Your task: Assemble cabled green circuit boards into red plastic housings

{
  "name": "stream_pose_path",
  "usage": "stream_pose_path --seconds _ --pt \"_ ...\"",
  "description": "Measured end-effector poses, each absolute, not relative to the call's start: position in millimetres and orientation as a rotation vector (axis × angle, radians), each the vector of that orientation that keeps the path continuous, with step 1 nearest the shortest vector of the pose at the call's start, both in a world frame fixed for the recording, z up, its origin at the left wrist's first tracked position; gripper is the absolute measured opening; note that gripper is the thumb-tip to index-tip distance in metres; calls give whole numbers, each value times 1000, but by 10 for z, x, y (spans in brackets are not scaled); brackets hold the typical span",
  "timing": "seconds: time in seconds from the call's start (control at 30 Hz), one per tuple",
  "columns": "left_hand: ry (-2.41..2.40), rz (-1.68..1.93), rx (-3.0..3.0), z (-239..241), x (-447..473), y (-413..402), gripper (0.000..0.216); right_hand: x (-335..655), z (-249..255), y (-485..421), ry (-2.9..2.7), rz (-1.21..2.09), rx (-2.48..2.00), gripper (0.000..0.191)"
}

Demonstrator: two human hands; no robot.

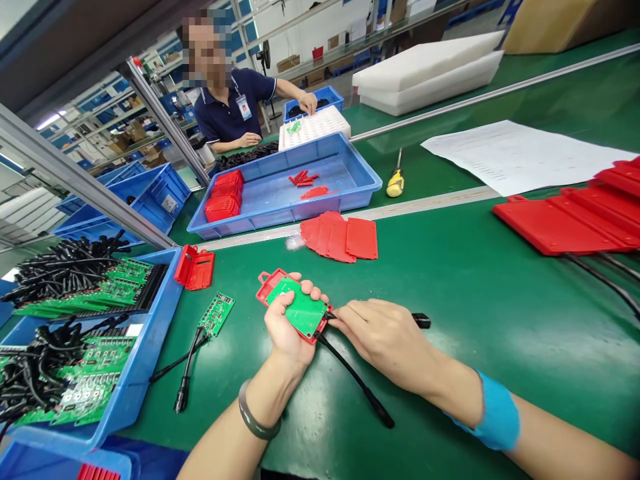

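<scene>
Head view, single entry. Left hand (286,325) cups a red plastic housing (270,283), fingers curled over its far edge, with a green circuit board (303,310) seated flat inside; the assembly sits low over the green bench (475,287), near the middle of the view. Right hand (385,337) pinches closed at the housing's near corner, where a black cable (357,380) leaves the board and trails toward the wearer.

Step in hand, as judged: seating the board and dressing the cable into its corner exit. The next move seems to call for fine pressure at that corner while the housing is kept level.

Materials: housing rigid, glossy, rectangular with a hanging tab; board thin, matte, printed; cable rubbery, ending in a moulded plug.

Surroundings: loose board with cable (216,313) to the left; blue bin (150,347) of boards and cables; stacked red covers (340,237) beyond; blue tray (345,183) holding red parts; yellow-handled screwdriver (395,180); paper sheet (515,153); white foam slabs (430,67). A co-worker in a dark polo shirt (230,110) sits at the far end.
</scene>
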State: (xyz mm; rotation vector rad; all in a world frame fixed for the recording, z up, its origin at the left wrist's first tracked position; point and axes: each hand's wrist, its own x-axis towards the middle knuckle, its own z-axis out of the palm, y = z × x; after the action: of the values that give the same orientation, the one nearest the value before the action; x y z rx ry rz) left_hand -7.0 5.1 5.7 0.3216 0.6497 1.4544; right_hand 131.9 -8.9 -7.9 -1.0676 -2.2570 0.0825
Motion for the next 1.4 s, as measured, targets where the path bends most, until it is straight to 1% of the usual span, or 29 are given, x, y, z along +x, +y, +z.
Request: stream_pose_path --seconds 0.03,0.07,0.23,0.3,0.47,0.6,0.7,0.87,1.0,1.13,1.23,1.4 --pt "650 1467 330 55 -66 48 19 1311 -76 -93 -2252 120 -1085 39" --pt "645 1483 339 55 -60 43 19 1298 -74 -100 -2227 224 -1116 38" --pt "563 1563 445 86 -26 -2 22 1246 -57 -120 -1826 1156 -1210 32" --pt "558 1554 440 109 -24 -11 23 1271 -33 -96 -1720 1356 -1147 29" --pt "590 1493 327 149 -34 -12 23 1341 21 -34 -1817 1251 -1068 24" --pt "580 1566 467 166 -28 -31 26 1264 15 -93 -1580 1490 -1077 26" --pt "513 1583 561 178 -20 -46 25 1207 -4 -129 -1449 1567 -1086 28" --pt "462 1501 556 172 -48 -29 24 1280 -9 -33 -1437 1727 -1001 33" --pt "456 1386 598 139 -83 -4 26 1386 50 49 -1494 1811 -873 28" --pt "474 1365 722 77 -80 14 28 1365 80 36 -1371 1877 -794 28" --pt "512 1369 814 32 -73 27 31 1276 37 11 -1294 1840 -803 26" --pt "599 1298 803 55 -96 57 39 1189 -63 24 -1311 1617 -841 23"
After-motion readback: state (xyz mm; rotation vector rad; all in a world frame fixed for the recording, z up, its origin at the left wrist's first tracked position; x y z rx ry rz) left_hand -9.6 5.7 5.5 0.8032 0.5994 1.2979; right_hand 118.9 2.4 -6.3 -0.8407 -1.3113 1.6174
